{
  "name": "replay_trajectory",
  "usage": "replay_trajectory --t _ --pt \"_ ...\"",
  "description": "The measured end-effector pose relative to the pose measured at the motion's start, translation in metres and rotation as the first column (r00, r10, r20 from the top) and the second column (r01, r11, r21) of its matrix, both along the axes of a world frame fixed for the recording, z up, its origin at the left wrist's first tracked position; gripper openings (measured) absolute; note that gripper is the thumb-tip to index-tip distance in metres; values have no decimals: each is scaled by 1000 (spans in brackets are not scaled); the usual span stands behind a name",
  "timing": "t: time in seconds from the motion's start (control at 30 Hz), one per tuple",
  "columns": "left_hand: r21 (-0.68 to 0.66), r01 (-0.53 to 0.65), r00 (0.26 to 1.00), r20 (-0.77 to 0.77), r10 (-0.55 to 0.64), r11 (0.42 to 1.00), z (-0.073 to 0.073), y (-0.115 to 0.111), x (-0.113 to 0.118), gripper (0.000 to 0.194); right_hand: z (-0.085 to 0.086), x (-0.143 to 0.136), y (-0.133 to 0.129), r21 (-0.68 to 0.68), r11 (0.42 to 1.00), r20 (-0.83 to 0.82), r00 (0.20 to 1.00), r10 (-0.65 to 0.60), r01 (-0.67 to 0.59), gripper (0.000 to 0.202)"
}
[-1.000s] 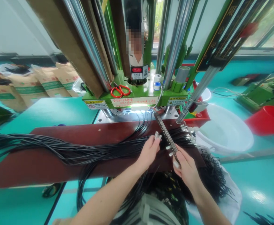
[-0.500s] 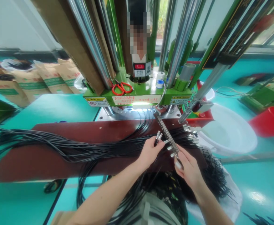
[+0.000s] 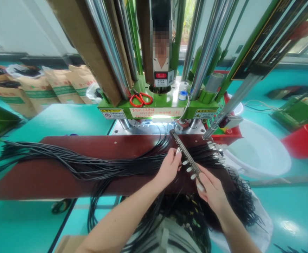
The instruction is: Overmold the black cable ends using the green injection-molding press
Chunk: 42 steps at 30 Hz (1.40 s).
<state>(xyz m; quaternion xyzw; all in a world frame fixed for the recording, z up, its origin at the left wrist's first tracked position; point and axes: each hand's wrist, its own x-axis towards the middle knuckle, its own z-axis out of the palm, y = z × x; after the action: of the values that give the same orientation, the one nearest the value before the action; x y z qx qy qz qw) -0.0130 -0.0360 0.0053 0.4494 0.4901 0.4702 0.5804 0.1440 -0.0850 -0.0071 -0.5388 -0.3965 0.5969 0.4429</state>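
Observation:
A narrow dark metal bar [image 3: 186,153] slants over the brown board, with several silver connectors along its near-left edge. My right hand [image 3: 209,186] is closed round the bar's lower end. Pinched in my left hand [image 3: 169,167] is a silver connector [image 3: 179,150], held against the bar's left side near its middle. Beneath my hands, a long bundle of black cables [image 3: 90,163] lies across the board. Silver cable ends [image 3: 217,153] show at the bundle's right end.
Behind the brown board [image 3: 64,147] stands a green press [image 3: 169,102] with red-handled scissors [image 3: 140,99] and a blue-and-white tape roll [image 3: 183,95] on it. At right are a white basin [image 3: 259,147] and a red bucket [image 3: 305,140]. Paper sacks [image 3: 40,91] stand at left.
The view has shifted slightly. My left hand has moved closer against the bar with its connector; more connectors now sit in a row along the bar. My right hand keeps its hold.

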Motion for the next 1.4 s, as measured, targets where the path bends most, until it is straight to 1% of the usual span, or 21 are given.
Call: replay_trajectory --t 0.07,0.1,0.17,0.23,0.27,0.4,0.53,0.67,0.73,0.8,0.87,0.9,0.97,1.03,1.07,1.13,1.2,1.23,1.33,1.4 --pt "-4 -56 998 16 56 998 1 4 -3 26 1 0 0 -8 999 -42 998 -39 39 48" --pt "-22 -59 998 13 59 998 2 6 -5 26 1 0 1 -8 998 -59 996 -60 60 48" --pt "-91 -8 1000 20 9 996 4 8 -7 28 1 0 1 -10 996 -76 993 -87 87 48" --pt "-152 62 997 45 -55 986 7 8 -7 28 0 0 2 -16 997 -75 994 -75 74 48" --pt "-173 77 996 63 -67 982 8 8 -7 28 0 1 2 -18 998 -69 996 -64 63 47" --pt "-207 47 992 128 -20 977 9 6 -5 29 3 1 2 -15 999 -32 999 -29 29 49" --pt "-213 28 988 153 5 977 6 6 -4 28 8 -2 0 25 1000 59 998 -12 11 49" --pt "-155 -27 994 105 43 988 4 6 -4 27 9 -6 -3 76 997 211 977 3 -20 50" --pt "-120 -46 997 63 54 992 3 6 -5 28 8 -7 -4 80 996 230 973 9 -28 51" --pt "-79 -39 999 26 41 996 4 5 -7 29 7 -6 -3 44 999 170 985 15 -23 51" --pt "-20 -35 999 -19 34 999 4 5 -11 30 6 -4 -1 -12 1000 67 998 5 -4 50" --pt "13 -51 998 -44 52 999 4 6 -13 31 5 -2 1 -34 999 18 1000 -11 12 49" --pt "81 -121 988 -88 128 989 2 6 -17 30 5 1 3 -54 998 -53 998 -37 34 49" --pt "142 -182 972 -125 199 973 1 7 -19 27 4 4 4 -55 998 -89 996 -29 24 49" --pt "169 -181 967 -150 207 969 0 8 -19 25 3 5 4 -56 998 -99 995 -15 9 49" --pt "211 -120 962 -215 166 970 0 9 -19 25 3 6 4 -58 998 -105 994 2 -8 48" --pt "220 -53 959 -260 111 974 0 10 -19 25 2 6 3 -56 998 -102 995 0 -6 47" --pt "213 -39 960 -262 95 976 0 11 -19 25 2 6 3 -55 998 -100 995 0 -6 47" --pt "187 -64 972 -211 103 980 0 11 -18 24 1 7 4 -43 999 -90 996 12 -16 46" --pt "178 -88 977 -178 120 980 -1 11 -19 23 1 8 4 -35 998 -81 996 42 -45 47"
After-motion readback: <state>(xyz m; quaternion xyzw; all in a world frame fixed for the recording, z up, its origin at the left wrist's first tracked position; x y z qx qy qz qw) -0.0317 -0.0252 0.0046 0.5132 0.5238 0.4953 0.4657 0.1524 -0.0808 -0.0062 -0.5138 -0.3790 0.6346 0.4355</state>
